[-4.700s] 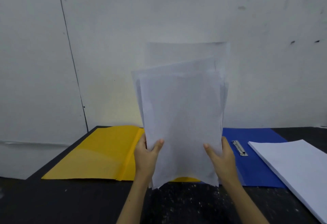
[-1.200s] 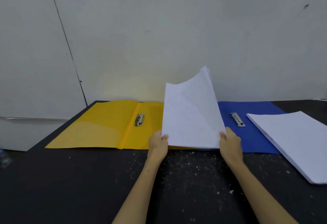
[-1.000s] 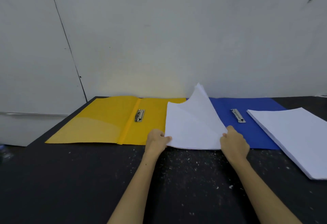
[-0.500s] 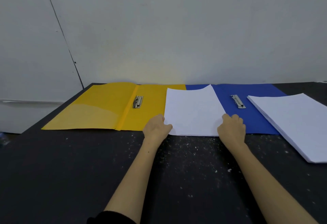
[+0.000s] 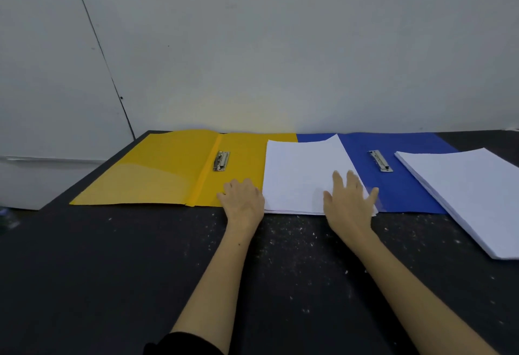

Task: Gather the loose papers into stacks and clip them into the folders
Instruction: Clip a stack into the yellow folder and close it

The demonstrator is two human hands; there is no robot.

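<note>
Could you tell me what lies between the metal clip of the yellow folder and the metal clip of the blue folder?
In the head view, a flat stack of white paper lies between the yellow folder's clip and the blue folder's clip, overlapping both folders.

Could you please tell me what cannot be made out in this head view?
- Larger paper stack: near right corner cut off by the frame edge.
- Folder seam: hidden under the smaller paper stack.
- Left hand: fingertips tucked out of sight.
- Bluish object at left edge: blurred, cropped.
</note>
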